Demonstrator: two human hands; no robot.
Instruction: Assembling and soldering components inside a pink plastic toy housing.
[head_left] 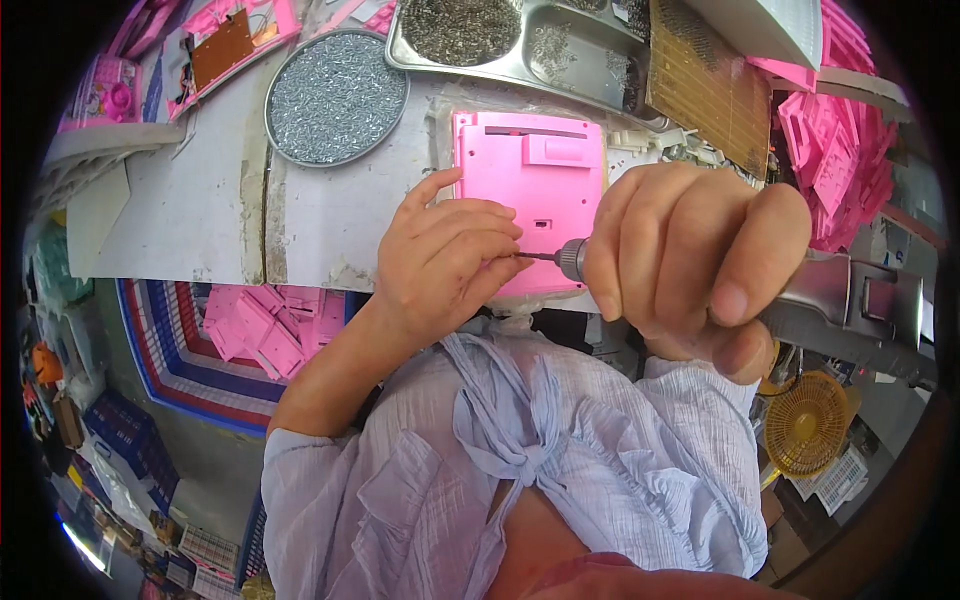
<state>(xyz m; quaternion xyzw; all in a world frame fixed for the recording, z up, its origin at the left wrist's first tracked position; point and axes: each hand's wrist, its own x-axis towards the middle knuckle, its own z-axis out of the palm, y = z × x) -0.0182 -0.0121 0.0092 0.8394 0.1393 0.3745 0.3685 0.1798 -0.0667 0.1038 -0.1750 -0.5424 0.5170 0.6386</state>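
Note:
A pink plastic casing (490, 150) lies on the worktable in front of me, with a slot along its far edge and a small square opening near its middle. My right hand (690, 250) is wrapped round an electric screwdriver (840, 300), which is held sideways above the casing's right side. Its thin bit points left, and the tip meets the fingertips of my left hand (445, 250). That hand rests over the casing's near left part, thumb and forefinger pinched at the bit's tip. Whatever sits between them is too small to make out.
A round tray of silvery screws (338, 97) stands at the far left, beside a steel compartment tray (540, 75) with small metal parts. Pink plastic parts (835, 150) are heaped at the right. Below the table's left edge, a blue and red basket (180, 375) holds more pink pieces.

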